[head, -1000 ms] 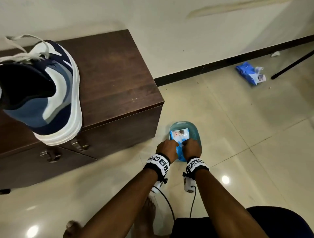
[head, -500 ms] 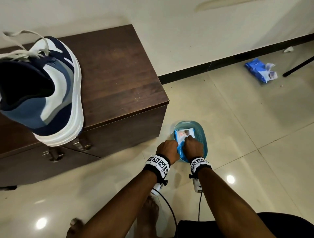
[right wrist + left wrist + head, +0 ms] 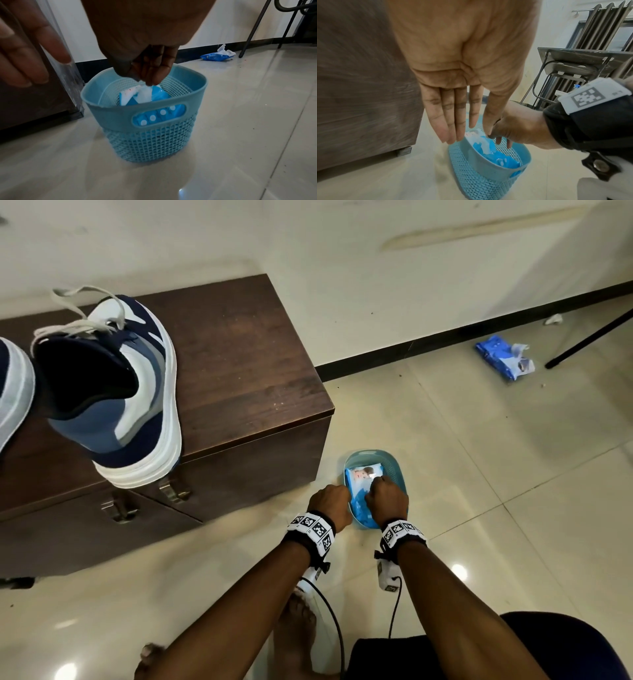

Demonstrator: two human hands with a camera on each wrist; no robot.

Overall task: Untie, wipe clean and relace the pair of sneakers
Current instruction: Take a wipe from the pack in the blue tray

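right hand (image 3: 150, 56) fingers now pinch a wipe (image 3: 144, 94) from the basket's (image 3: 106, 108) pack, lower centre; left hand (image 3: 453, 83) stays flat. wiping comes next.

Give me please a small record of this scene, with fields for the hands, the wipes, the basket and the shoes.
right hand: pinches a white wipe coming out of the pack
left hand: fingers straight, beside the basket rim, holds nothing
wipes pack: blue, inside the basket
basket: blue mesh, on the floor beside the cabinet
sneakers: on the brown cabinet, laces loose
second pack: on the floor near the wall
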